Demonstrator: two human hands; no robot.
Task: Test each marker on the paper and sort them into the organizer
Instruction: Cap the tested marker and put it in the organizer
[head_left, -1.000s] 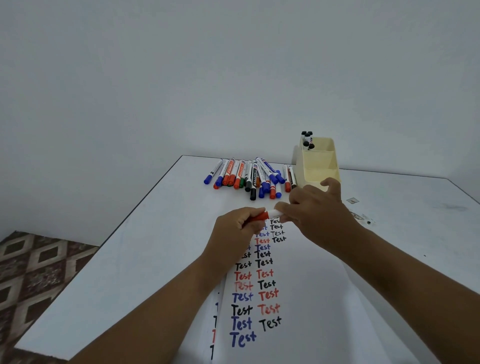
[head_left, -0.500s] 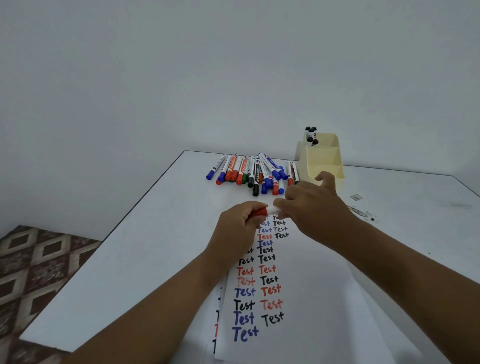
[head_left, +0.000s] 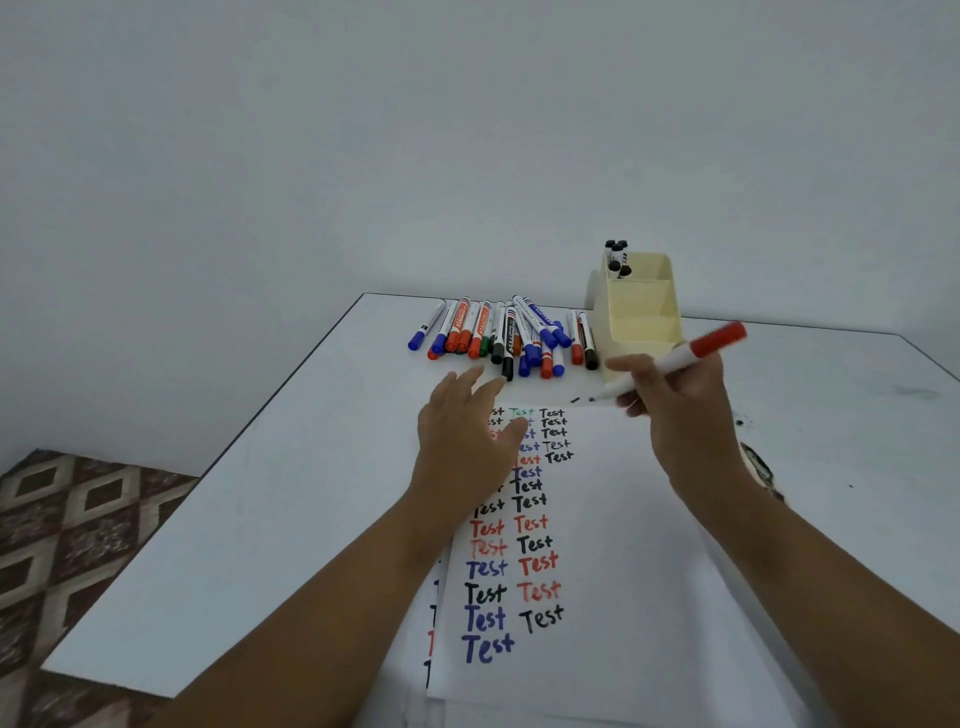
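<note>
Right hand (head_left: 680, 410) grips the red marker (head_left: 675, 361), tip over the paper (head_left: 613, 519); left hand (head_left: 467, 441) fingers spread, empty; a dry tip could leave no mark; loose paper might slide

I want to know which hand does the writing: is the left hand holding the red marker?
No, the right hand grips the red marker, while the left hand hovers open over the paper.

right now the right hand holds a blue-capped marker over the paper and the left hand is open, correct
Not quite: in the head view the marker in the right hand has a red cap, not a blue one. The rest holds: it is held over the top of the paper, and the left hand is open.
</note>
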